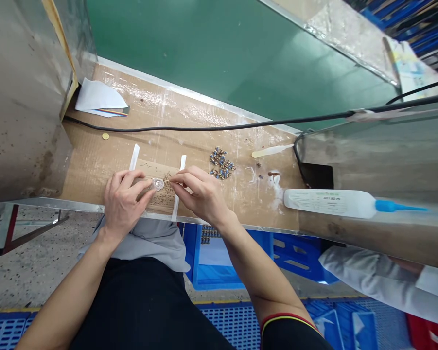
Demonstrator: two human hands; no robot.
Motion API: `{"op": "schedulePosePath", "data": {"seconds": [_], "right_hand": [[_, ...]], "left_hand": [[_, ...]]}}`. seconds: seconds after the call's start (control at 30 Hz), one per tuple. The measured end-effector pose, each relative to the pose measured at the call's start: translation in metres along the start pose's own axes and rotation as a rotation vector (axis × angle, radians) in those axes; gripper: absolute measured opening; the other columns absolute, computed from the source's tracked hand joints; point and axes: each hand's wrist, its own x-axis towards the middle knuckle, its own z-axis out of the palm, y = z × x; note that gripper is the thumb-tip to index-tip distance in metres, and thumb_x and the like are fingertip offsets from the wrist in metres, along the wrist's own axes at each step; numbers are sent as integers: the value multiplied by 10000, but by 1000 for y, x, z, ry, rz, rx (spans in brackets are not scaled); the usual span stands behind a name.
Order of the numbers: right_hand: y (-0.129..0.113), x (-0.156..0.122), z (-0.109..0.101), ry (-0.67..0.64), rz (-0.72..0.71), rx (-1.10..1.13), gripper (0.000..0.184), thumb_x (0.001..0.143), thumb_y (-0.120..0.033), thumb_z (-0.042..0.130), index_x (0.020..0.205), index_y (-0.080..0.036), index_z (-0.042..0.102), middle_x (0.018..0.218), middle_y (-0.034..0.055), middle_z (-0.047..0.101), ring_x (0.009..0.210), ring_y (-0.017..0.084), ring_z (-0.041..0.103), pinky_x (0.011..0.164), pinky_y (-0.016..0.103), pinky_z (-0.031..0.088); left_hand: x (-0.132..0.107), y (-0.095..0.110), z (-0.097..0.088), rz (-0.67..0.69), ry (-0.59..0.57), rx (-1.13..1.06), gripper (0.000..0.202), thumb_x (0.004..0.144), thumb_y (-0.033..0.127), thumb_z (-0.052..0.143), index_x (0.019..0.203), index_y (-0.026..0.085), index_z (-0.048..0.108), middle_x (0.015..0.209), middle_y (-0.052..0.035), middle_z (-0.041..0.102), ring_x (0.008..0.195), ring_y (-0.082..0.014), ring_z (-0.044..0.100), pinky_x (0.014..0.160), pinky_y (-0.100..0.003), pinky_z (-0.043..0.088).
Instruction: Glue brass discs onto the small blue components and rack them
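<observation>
My left hand (123, 199) is curled around a small clear round piece (157, 184), held just above a cardboard pad (156, 170) taped down with two white strips. My right hand (200, 192) pinches a tiny thin gold-coloured part (167, 181) and its tip touches the clear piece. Both hands rest at the near edge of the brown bench (240, 194). A small heap of blue and gold parts (221, 163) lies just beyond my right hand.
A white glue bottle (335, 203) with a blue nozzle lies to the right. A black cable (204, 128) crosses the bench. A wooden stick (271, 151), a gold disc (105, 136), white paper (99, 97) and blue crates (219, 262) are around. Another person's white sleeve (372, 279) is at lower right.
</observation>
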Motion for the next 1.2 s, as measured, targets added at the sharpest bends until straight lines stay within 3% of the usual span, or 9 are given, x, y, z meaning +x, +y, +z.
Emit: {"op": "schedulePosePath", "data": {"seconds": [0.47, 0.67, 0.93, 1.2], "right_hand": [[1, -1, -8, -106, -5, 114, 94, 1132, -213, 665, 1074, -220, 739, 987, 40, 778, 887, 184, 725, 778, 331, 565], [-8, -2, -12, 109, 102, 37, 97, 1119, -190, 680, 1047, -238, 723, 932, 21, 767, 814, 176, 693, 739, 330, 542], [-10, 6, 1, -45, 136, 151, 112, 1147, -238, 639, 1054, -216, 697, 930, 27, 719, 837, 180, 656, 766, 322, 509], [-10, 12, -3, -125, 141, 112, 127, 1148, -241, 599, 1045, -228, 671, 988, 49, 727, 887, 202, 656, 809, 343, 500]], "left_hand": [[0, -1, 1, 10, 10, 0, 126, 1003, 321, 877, 1125, 295, 857, 1280, -31, 826, 1200, -318, 664, 1025, -501, 527], [0, -1, 1, 1, 2, -6, 128, 1007, 324, 873, 1132, 301, 859, 1295, -31, 823, 1217, -316, 662, 1047, -505, 521], [1, 0, 1, 1, -2, -4, 147, 1004, 330, 879, 1144, 286, 868, 1292, -32, 820, 1211, -318, 659, 1031, -494, 523], [0, -1, 1, 6, 6, -2, 143, 1009, 343, 876, 1145, 299, 862, 1284, -29, 823, 1207, -316, 664, 1035, -492, 525]]}}
